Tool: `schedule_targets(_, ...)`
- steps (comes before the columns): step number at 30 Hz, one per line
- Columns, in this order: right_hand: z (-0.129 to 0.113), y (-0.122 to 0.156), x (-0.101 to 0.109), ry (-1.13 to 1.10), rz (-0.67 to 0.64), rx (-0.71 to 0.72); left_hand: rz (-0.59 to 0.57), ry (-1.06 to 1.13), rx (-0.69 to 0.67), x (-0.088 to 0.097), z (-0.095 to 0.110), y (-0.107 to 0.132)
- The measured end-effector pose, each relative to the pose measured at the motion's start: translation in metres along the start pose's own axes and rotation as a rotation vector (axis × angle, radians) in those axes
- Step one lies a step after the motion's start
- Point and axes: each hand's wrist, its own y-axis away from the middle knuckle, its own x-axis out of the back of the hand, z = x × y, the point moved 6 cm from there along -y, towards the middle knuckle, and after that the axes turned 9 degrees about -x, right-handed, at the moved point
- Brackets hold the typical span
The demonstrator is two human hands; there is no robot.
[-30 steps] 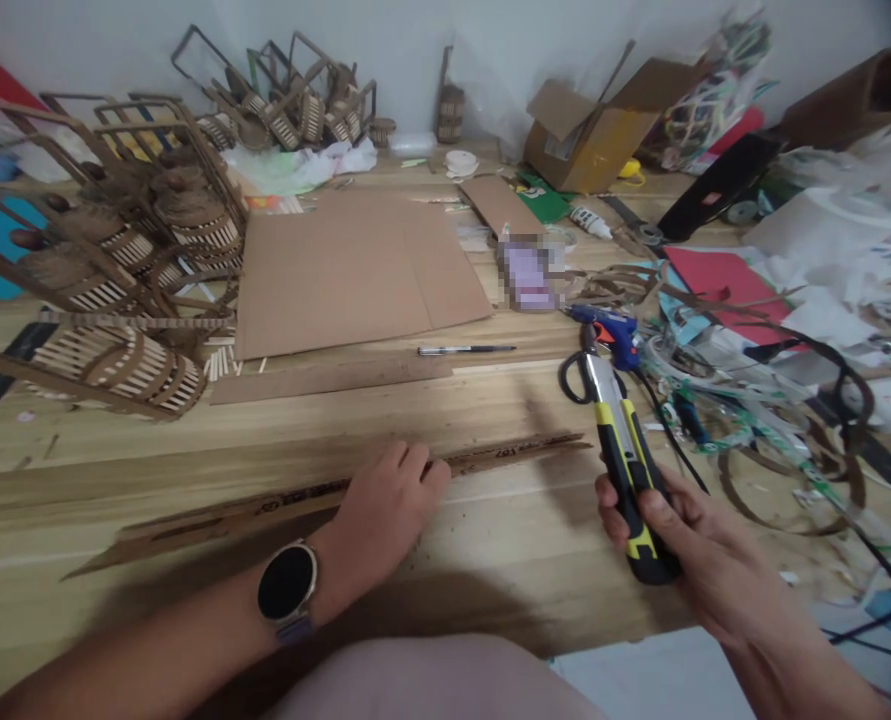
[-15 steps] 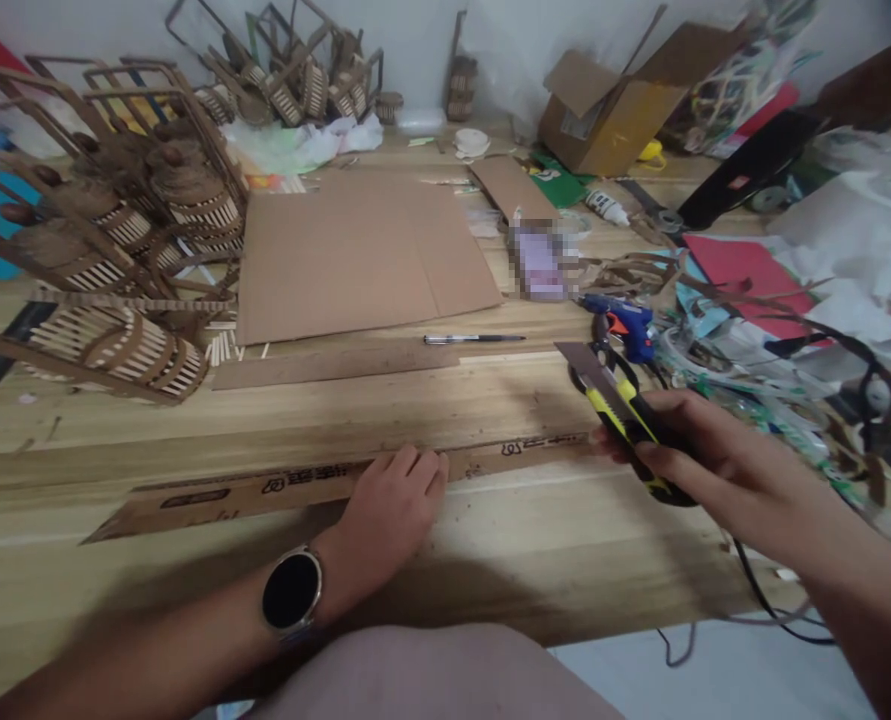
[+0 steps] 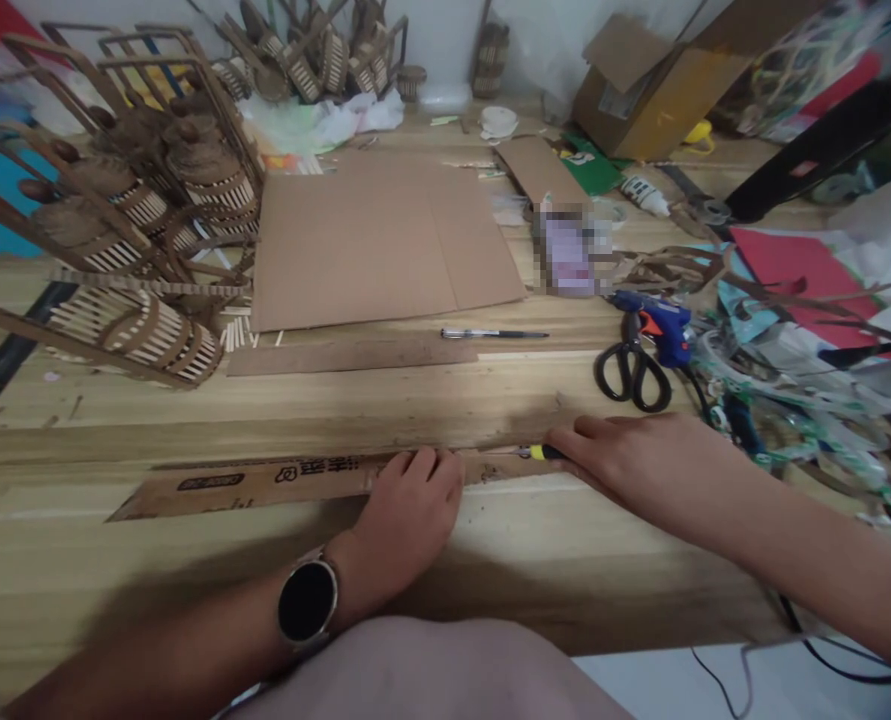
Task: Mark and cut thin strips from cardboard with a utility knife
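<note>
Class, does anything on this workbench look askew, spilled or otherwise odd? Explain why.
Yes: clear-and-green plastic scraps lie tangled right of the blue plastic glue gun, looking untidy. No liquid spill shows around the printed brown cardboard strip.

It's a dim, greyish light in here, soft and even, its source out of sight. The table (image 3: 340, 405) gets a dull sheen, the wall (image 3: 449, 40) a flat pale grey. Broad, fuzzy-edged shadows pool beside the left arm (image 3: 190, 620) and ahead of the shirt (image 3: 430, 675); a fainter one lies by the right hand (image 3: 617, 450). The watch (image 3: 308, 600) stays black, glare-free. Things smear and stretch toward the right edge, the netting (image 3: 812, 85) especially; the phone (image 3: 569, 255) is all blocky squares.
</note>
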Motion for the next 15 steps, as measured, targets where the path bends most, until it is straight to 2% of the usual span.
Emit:
schedule_targets(3,-0.008,-0.003,0.000,0.162,-0.099,0.083,-0.006,0.029,0.006,0.000,0.000,0.000)
schedule_targets(5,-0.010,-0.006,0.002,0.198,-0.112,0.091,-0.015,0.038,0.010,-0.001,0.001,0.000)
schedule_targets(10,-0.014,-0.006,0.004,0.175,-0.076,0.118,0.001,0.034,0.024,-0.002,0.000,-0.002)
schedule_targets(15,-0.007,-0.001,-0.001,0.192,-0.064,0.147,-0.005,0.000,0.008,-0.002,0.000,-0.003)
